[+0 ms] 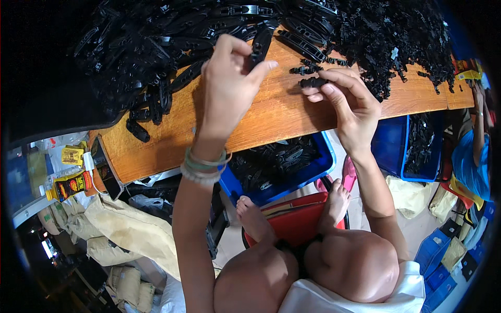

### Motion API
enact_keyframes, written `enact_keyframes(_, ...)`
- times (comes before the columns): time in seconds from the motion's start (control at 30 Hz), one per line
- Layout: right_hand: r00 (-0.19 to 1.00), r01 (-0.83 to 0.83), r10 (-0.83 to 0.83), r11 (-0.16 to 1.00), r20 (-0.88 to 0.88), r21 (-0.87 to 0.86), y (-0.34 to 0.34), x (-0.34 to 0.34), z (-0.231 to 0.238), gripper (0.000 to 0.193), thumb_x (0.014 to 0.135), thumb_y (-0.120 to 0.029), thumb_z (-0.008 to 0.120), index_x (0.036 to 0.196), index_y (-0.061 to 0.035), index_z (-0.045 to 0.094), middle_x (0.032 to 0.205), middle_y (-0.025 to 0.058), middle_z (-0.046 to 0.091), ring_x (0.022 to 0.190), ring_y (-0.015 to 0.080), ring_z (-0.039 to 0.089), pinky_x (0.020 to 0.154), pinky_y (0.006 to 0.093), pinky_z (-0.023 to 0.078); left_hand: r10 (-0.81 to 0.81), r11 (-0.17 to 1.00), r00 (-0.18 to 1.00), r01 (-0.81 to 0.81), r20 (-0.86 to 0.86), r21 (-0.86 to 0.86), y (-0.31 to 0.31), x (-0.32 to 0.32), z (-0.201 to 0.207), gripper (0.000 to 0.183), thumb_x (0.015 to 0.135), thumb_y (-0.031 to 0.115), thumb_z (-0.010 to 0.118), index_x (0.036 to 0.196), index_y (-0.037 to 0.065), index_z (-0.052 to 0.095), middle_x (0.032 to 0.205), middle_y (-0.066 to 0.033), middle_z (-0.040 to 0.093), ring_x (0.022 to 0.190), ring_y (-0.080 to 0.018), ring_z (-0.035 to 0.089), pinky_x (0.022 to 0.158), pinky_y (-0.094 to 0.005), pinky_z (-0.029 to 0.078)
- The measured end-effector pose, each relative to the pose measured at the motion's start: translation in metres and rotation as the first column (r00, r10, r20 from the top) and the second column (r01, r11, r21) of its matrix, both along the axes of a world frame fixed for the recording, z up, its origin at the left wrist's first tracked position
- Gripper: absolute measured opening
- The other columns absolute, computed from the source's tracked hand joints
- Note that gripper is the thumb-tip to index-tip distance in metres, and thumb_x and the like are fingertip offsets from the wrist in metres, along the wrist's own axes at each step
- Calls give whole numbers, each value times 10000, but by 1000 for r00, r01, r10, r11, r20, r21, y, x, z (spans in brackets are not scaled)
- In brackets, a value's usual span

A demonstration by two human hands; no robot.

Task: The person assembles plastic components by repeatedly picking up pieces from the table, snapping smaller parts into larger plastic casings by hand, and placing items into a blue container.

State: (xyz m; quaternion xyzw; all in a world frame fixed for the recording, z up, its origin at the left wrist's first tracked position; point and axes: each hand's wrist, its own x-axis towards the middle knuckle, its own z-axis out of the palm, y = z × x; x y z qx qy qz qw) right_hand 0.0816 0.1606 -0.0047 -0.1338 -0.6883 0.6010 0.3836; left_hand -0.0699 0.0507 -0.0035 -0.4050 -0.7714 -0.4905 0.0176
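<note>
My left hand (229, 88) is over the wooden table, fingers curled and thumb stretched out. Between its fingers and thumb lies the near end of a long black plastic part (262, 44); the grip is partly hidden. To the right, the thumb and fingertips of my right hand (355, 107) pinch a small black plastic piece (313, 82). Another small black piece (305, 69) rests on the wood just beyond it. A heap of long, slotted black parts (193, 39) spreads behind my left hand. Smaller black clips (391, 36) are piled at the back right.
Under the table's front edge (284, 131) stands a blue bin (326, 164) of black parts, with another blue bin (402, 151) farther right. My feet rest by a red stool (297, 208). Sacks (130, 224) lie at left. Another person's blue sleeve (469, 161) shows at far right.
</note>
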Motion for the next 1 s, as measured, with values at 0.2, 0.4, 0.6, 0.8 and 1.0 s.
enact_keyframes(0.2,992,-122,126,913,-15,-390,-6,14,4,148,838,53,572,979,69,613,912,113,600,721,148,633,631,236,539,-199,954,743,-4,639,301,-25,34,19,292,763,6,687,1024,-31,562,848,-59,590,713,-68,555,587,-189,444)
enact_keyframes(0.4,994,-102,103,994,26,-45,-12,8,17,138,772,51,639,905,21,662,900,100,622,789,152,592,674,255,484,-204,979,861,176,466,104,-38,55,20,267,755,-100,641,1010,-63,568,894,-87,615,752,-89,585,621,-201,480)
enact_keyframes(0.6,997,-51,42,990,71,129,-16,8,15,134,723,36,669,849,-5,680,871,83,620,836,186,546,748,283,424,-267,961,647,127,714,244,-38,63,31,224,766,-66,645,980,-64,579,810,-115,640,680,-153,652,595,-227,544)
enact_keyframes(0.8,995,-89,67,929,73,358,-14,13,15,173,723,5,681,895,-12,671,844,80,600,800,176,538,690,278,423,-321,938,586,92,744,333,-38,64,30,208,767,-81,626,966,-60,572,810,-113,641,729,-155,653,627,-228,543)
enact_keyframes(1.0,967,-131,135,991,216,-33,-23,25,6,222,762,-59,697,968,5,648,778,53,570,677,110,522,626,222,415,-290,957,757,246,586,157,-42,65,35,177,785,-86,566,962,-82,562,772,-133,628,685,-146,634,611,-230,520)
